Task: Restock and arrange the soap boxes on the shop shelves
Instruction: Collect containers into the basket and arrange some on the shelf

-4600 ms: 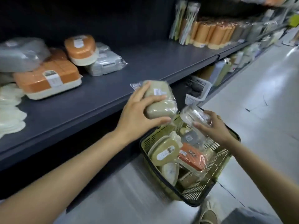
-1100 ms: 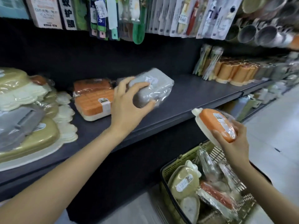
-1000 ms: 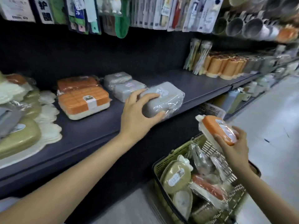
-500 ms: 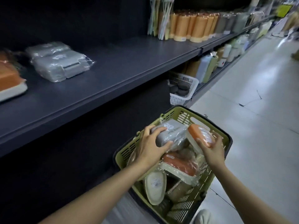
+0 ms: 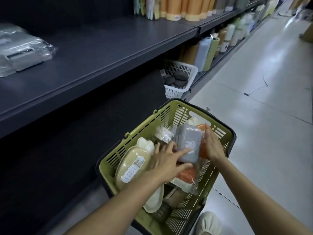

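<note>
Both hands reach into the basket (image 5: pixel 171 114): left hand (image 5: pixel 166 161) splayed flat, right hand (image 5: pixel 211 146) gripping an orange box (image 5: pixel 202 150).

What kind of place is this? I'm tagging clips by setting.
Most likely a household goods shop aisle: long dark shelves carry rows of orange containers and bottles, and a green shopping basket holds wrapped soap boxes.

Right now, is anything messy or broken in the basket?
Nothing looks broken. The soap boxes in the green basket are jumbled, though: a beige box leans on its side, and a grey box is tipped up on end between both hands, left hand and right hand.
</note>
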